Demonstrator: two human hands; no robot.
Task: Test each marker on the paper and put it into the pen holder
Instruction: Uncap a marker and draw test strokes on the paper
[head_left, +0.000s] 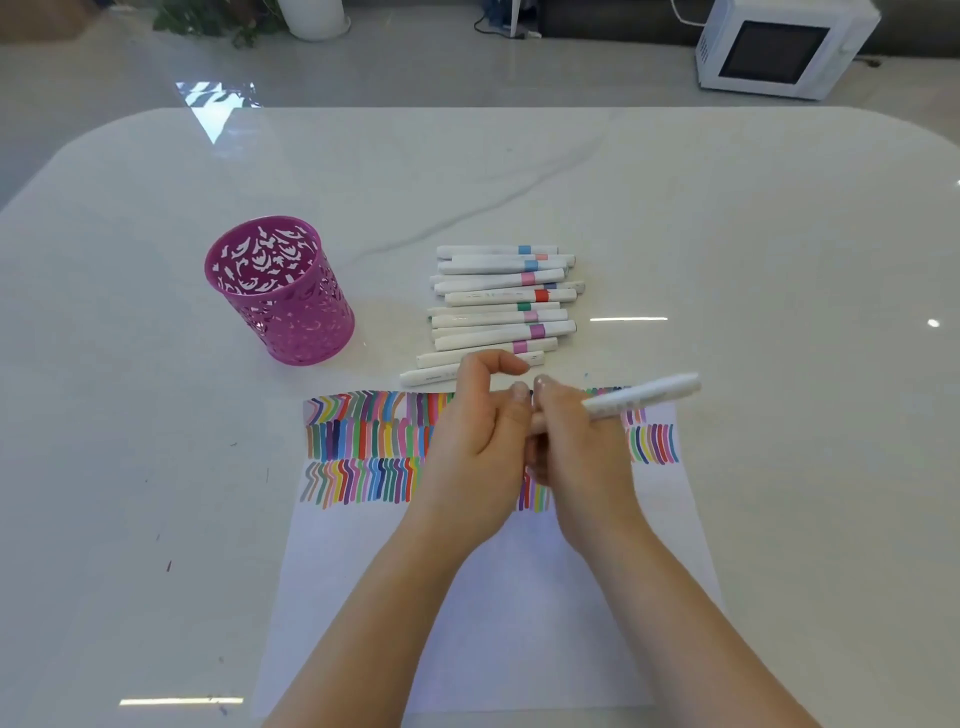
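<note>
Marker (644, 397) sits above the far edge of the paper (467, 623), in both hands; the right hand (582, 457) wraps its fingers round the barrel, and the long white end sticks out past the paper's right side; the left hand (478, 447), fingers curled, pinches the near end, probably the cap, though the contact is partly hidden. The holder (306, 327) stands on the surface (779, 260) beyond the paper's far left corner; the pile (498, 301) of other markers lies just beyond its far edge. I judge the marker light, stiff and smooth, so it may slip; better to grip mid-barrel and pull the cap straight.
</note>
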